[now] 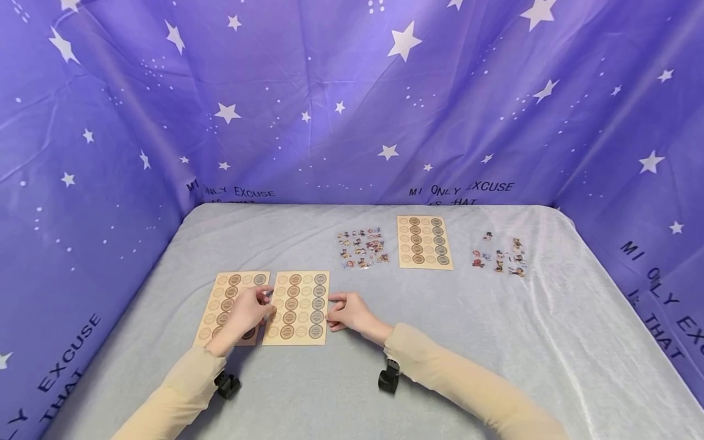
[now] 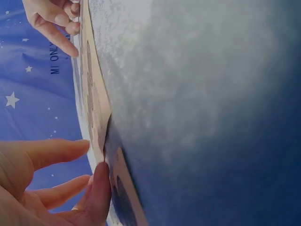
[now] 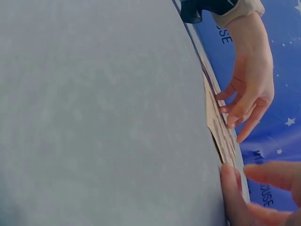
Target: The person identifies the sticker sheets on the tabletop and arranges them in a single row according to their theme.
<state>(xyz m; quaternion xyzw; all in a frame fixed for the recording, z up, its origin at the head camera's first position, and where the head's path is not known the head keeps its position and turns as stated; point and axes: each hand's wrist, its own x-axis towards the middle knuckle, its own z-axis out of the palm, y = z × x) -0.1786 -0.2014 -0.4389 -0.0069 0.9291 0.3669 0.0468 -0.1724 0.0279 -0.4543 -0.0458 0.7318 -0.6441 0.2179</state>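
Two tan sheets printed with columns of round labels lie side by side on the near left of the table. My left hand [image 1: 249, 311] reaches over the left label sheet [image 1: 217, 296]; its thumb touches the left edge of the right-hand label sheet [image 1: 302, 293]. At that sheet's opposite edge, my right hand [image 1: 352, 311] rests its fingertips. In the left wrist view, the left thumb [image 2: 101, 188] meets the sheet's corner, with the index finger apart from it. The right wrist view has the right thumb [image 3: 230, 183] against the sheet edge, the index fingertip separate.
Further back lie a third label sheet [image 1: 423, 242], a clear sheet of cartoon stickers [image 1: 360, 247] left of it, and another clear sticker sheet [image 1: 499, 256] to its right. A grey cloth covers the table [image 1: 440, 366]. Purple star-printed curtains [image 1: 352, 91] enclose it.
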